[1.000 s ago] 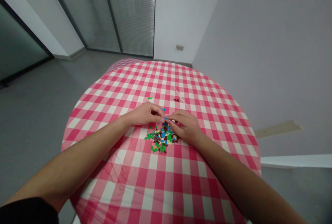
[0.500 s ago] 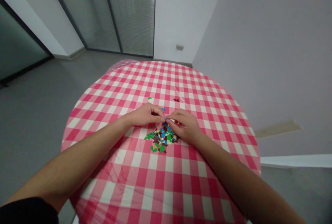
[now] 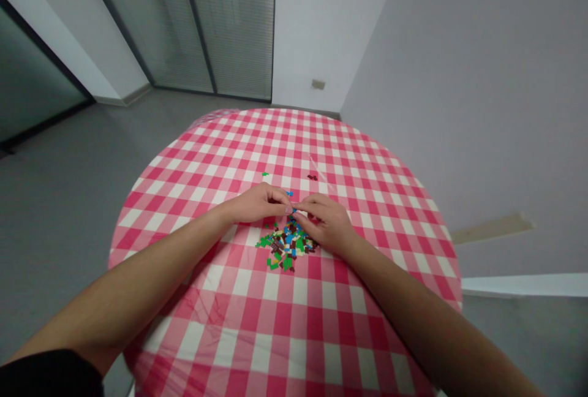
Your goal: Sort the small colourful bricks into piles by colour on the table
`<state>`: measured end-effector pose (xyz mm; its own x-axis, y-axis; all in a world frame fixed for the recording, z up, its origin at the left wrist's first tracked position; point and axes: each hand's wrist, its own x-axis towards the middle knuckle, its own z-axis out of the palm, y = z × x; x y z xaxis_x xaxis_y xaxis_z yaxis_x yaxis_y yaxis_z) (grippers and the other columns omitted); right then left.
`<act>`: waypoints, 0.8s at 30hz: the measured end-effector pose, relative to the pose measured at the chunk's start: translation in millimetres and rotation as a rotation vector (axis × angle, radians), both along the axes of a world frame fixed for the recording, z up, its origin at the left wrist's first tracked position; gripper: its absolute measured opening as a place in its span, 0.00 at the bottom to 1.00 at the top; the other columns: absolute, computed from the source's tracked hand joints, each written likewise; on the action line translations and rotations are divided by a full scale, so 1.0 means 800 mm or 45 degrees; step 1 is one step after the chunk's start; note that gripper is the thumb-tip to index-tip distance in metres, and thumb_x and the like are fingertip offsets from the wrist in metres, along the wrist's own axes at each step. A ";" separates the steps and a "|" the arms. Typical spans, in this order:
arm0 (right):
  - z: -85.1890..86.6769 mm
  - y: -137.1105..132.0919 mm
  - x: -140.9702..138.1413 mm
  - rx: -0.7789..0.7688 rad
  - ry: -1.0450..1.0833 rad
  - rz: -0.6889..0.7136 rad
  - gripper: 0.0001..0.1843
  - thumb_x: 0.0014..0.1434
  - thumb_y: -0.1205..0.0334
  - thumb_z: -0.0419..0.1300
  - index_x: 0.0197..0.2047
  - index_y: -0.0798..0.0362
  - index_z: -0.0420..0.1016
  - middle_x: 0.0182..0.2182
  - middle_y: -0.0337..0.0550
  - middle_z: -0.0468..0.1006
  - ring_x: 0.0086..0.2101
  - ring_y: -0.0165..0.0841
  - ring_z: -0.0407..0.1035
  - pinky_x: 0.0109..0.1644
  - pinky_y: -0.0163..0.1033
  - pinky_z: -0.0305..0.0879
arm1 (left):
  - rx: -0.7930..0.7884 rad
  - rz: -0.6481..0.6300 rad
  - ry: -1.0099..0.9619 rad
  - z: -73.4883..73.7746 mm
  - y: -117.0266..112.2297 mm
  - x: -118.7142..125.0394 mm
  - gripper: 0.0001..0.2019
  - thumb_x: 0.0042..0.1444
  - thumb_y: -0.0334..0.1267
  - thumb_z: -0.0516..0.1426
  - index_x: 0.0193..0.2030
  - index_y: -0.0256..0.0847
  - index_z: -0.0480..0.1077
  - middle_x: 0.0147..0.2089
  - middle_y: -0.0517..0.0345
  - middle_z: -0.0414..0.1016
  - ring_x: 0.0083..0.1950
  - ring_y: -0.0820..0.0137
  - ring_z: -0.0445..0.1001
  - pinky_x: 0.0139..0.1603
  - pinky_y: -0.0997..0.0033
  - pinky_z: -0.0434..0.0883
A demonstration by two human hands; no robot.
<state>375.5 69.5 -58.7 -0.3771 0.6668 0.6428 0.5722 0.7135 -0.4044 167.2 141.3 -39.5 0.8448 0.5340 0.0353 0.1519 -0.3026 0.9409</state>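
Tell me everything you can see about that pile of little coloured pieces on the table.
The loose heap of small, flat, rectangular coloured pieces looks like plastic. Its pieces are green, blue, dark brown and cream, jumbled with no visible order. It lies on the pink-and-white gingham tablecloth, just nearer the viewer than the hands. The right hand overlaps its upper right edge in this view, though contact is hard to tell, and the left hand sits just beyond it.
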 end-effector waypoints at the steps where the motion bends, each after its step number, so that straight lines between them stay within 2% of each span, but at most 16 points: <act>1: 0.000 0.000 0.000 -0.001 -0.002 -0.001 0.10 0.62 0.63 0.61 0.46 0.51 0.80 0.35 0.47 0.80 0.34 0.33 0.74 0.38 0.38 0.74 | -0.005 0.008 -0.006 0.000 0.000 0.000 0.11 0.58 0.40 0.58 0.31 0.35 0.77 0.37 0.52 0.77 0.38 0.71 0.73 0.46 0.68 0.69; 16: 0.003 0.000 -0.001 0.010 0.040 0.011 0.08 0.62 0.63 0.62 0.42 0.52 0.81 0.33 0.47 0.80 0.34 0.34 0.74 0.39 0.39 0.73 | -0.033 0.072 -0.020 -0.008 0.001 0.002 0.10 0.57 0.40 0.59 0.33 0.35 0.78 0.35 0.53 0.77 0.37 0.71 0.73 0.42 0.70 0.70; 24: 0.003 0.000 -0.002 -0.001 0.066 -0.040 0.06 0.61 0.61 0.64 0.38 0.52 0.82 0.31 0.46 0.78 0.32 0.32 0.73 0.35 0.36 0.72 | -0.045 0.120 -0.031 -0.011 0.000 0.003 0.11 0.56 0.41 0.60 0.36 0.35 0.79 0.35 0.52 0.78 0.37 0.70 0.74 0.42 0.69 0.70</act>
